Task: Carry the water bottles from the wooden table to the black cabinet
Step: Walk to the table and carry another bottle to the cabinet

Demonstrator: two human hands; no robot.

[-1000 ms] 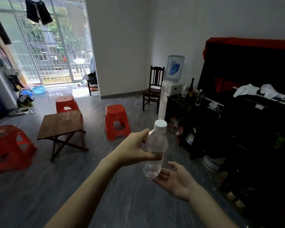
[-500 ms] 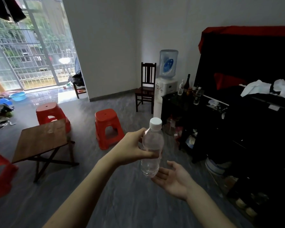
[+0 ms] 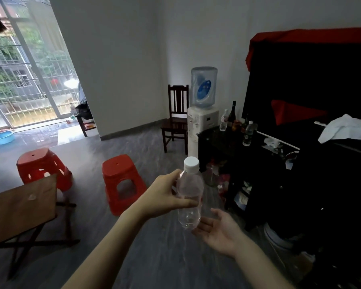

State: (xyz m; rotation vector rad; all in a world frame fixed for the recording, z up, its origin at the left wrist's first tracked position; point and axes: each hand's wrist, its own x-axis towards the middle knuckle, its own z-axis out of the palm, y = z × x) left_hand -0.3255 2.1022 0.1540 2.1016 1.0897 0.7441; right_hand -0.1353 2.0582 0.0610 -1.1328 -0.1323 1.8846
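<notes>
My left hand (image 3: 164, 197) grips a clear water bottle (image 3: 189, 190) with a white cap, held upright in mid-air at the centre of the view. Just below and to the right of the bottle's base, my right hand (image 3: 219, 231) is palm up with fingers spread, holding nothing. The wooden table (image 3: 21, 207) stands at the lower left with no bottles on the part I see. The black cabinet (image 3: 215, 140) is ahead to the right; two clear water bottles (image 3: 224, 120) (image 3: 248, 133) stand on its top beside dark glass bottles.
Two red plastic stools (image 3: 121, 180) (image 3: 40, 165) stand on the grey floor between the table and the cabinet. A water dispenser (image 3: 202, 119) and a dark wooden chair (image 3: 176, 119) stand by the far wall. White cloth (image 3: 344, 128) lies on the dark furniture at right.
The view has swung right and moved nearer the cabinet; the wooden table has slid toward the left edge. My left hand keeps the bottle, and my right hand stays open beneath it.
</notes>
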